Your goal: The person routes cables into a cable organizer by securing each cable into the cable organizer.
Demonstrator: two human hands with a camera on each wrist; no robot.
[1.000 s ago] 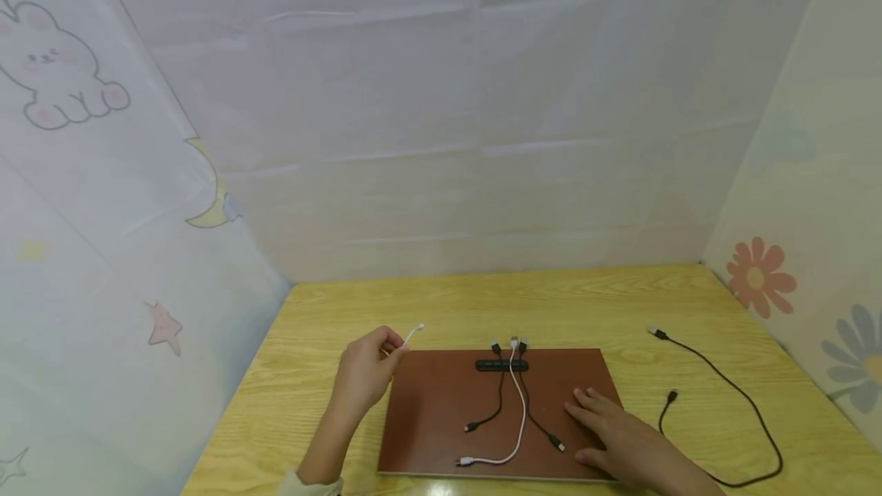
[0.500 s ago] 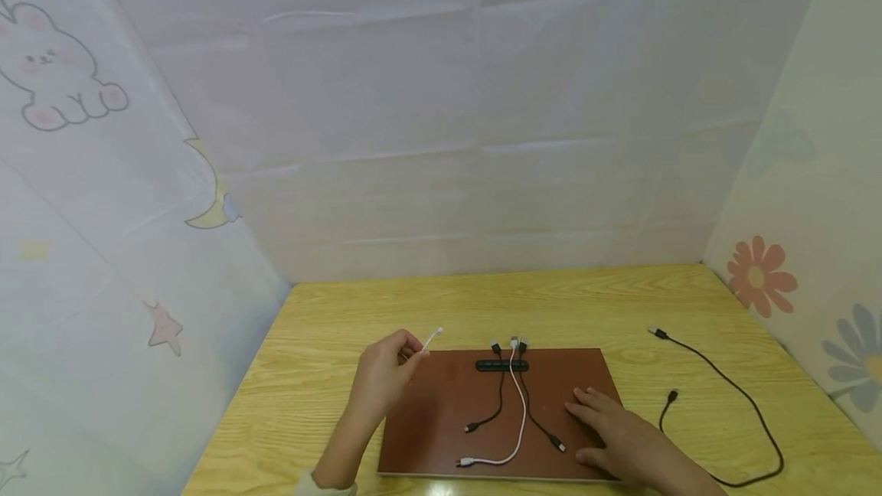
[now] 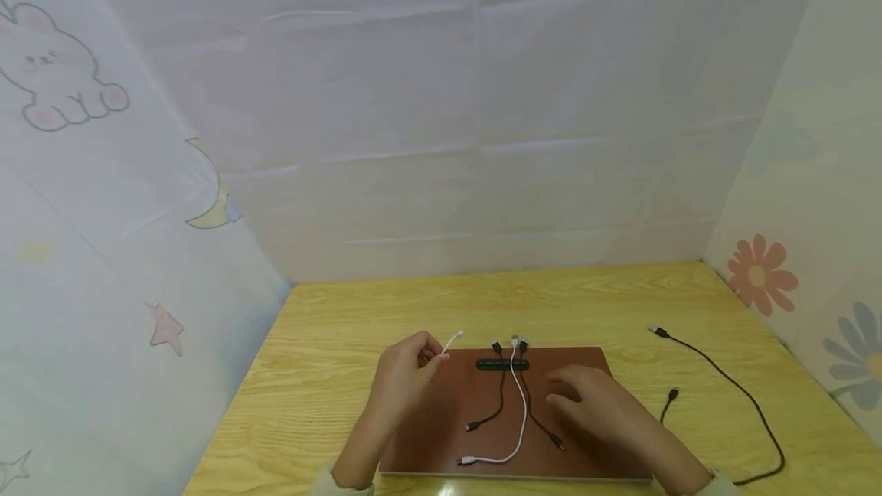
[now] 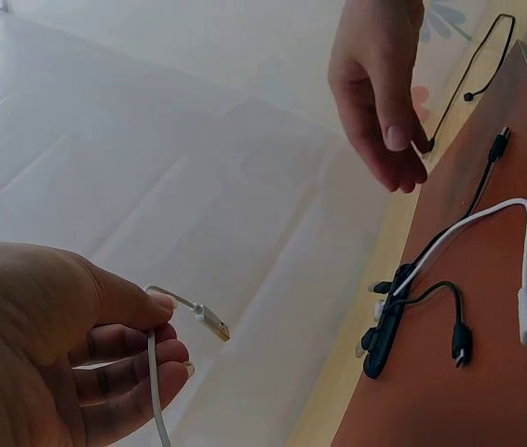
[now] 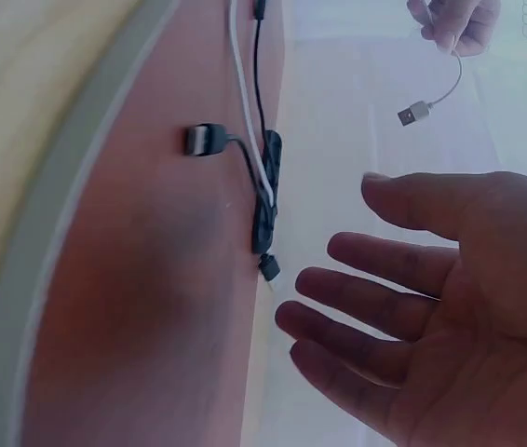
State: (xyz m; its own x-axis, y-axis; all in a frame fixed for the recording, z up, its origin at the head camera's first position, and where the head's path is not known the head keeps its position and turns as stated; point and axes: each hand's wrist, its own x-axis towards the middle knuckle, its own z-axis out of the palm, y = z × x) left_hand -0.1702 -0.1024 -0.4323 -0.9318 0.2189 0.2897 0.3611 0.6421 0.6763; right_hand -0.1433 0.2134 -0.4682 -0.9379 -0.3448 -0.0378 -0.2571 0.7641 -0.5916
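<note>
My left hand pinches a white USB cable between thumb and forefinger, over the left part of the brown board. The cable's metal USB plug sticks out past the fingertips. My right hand hovers above the board's right side, fingers relaxed and holding nothing. Between the hands, a black cable clip strip sits along the board's far edge. A second white cable and two short black cables, one a black cable on the left, run through the strip.
A longer black cable lies curved on the wooden table, right of the board. Cloth with printed figures hangs behind and on both sides; a red flower shows on the right.
My left hand has moved right with the white USB cable, toward the clip strip. My right hand has lifted off the board and shifted slightly left and away from me.
</note>
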